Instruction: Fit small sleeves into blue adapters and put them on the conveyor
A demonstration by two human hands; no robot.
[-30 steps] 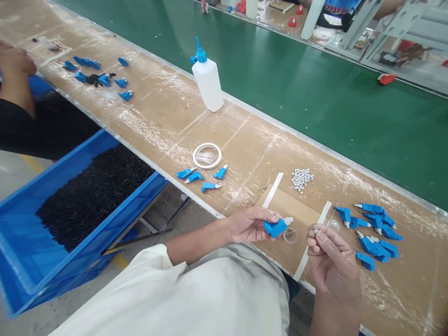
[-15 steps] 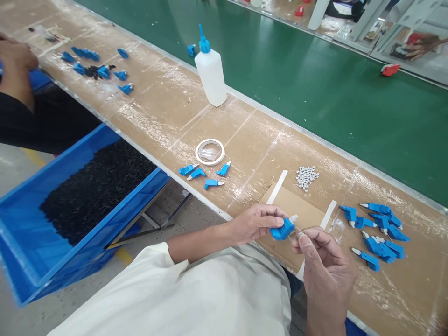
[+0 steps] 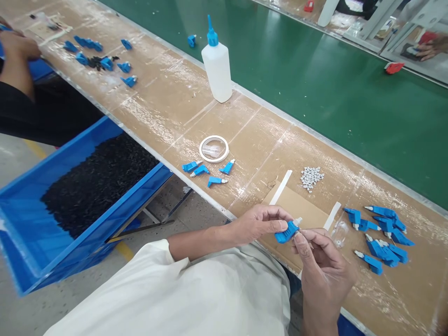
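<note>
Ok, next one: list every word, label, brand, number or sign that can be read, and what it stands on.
No readable text shows in this view.
White bottle: no lettering visible on the side facing the camera.
Clear piece inside the white ring: any marking is too small to read.
Blue piece in the left hand: too small to tell whether it is marked.

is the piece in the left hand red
No, the piece in the left hand is blue with a whitish tip.
</note>
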